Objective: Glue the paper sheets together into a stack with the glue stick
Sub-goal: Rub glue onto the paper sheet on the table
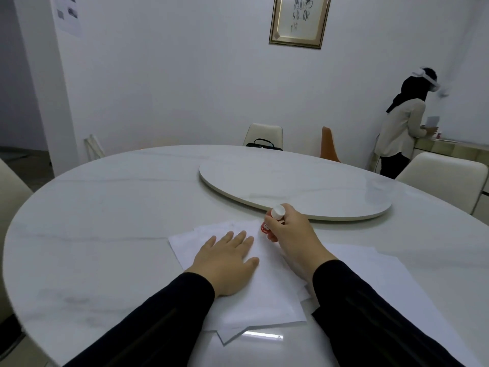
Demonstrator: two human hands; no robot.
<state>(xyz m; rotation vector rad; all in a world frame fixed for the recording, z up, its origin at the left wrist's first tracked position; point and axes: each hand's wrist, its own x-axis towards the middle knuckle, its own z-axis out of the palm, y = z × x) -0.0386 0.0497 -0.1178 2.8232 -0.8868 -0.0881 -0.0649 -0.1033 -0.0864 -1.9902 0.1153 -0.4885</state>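
- Pressing flat on the top sheet [264, 282], the left hand [225, 263] lies with straight fingers, holding the paper down near the surface's near edge.
- The right hand [289, 234] has its grip clamped round the glue stick [274, 221], fingers curled about the red barrel; the stick's white end points up and away, its lower end at the sheet's far right corner.
- Whether the glue tip touches the paper cannot be told, as the hand hides it.
- The task looks partway along, by my judgement: several white sheets already lie overlapped under the left hand, their corners fanned unevenly toward the near edge, so some layering seems done.
- More loose sheets [375, 268] lie just beside, to the right, under the right sleeve; these likely remain to be glued on.
- The paper is plain white, thin and flat, hard to tell from the pale marble surface [105, 213]; the stack's edges are not squared up.
- The glue stick is small, red with a white label and white end.
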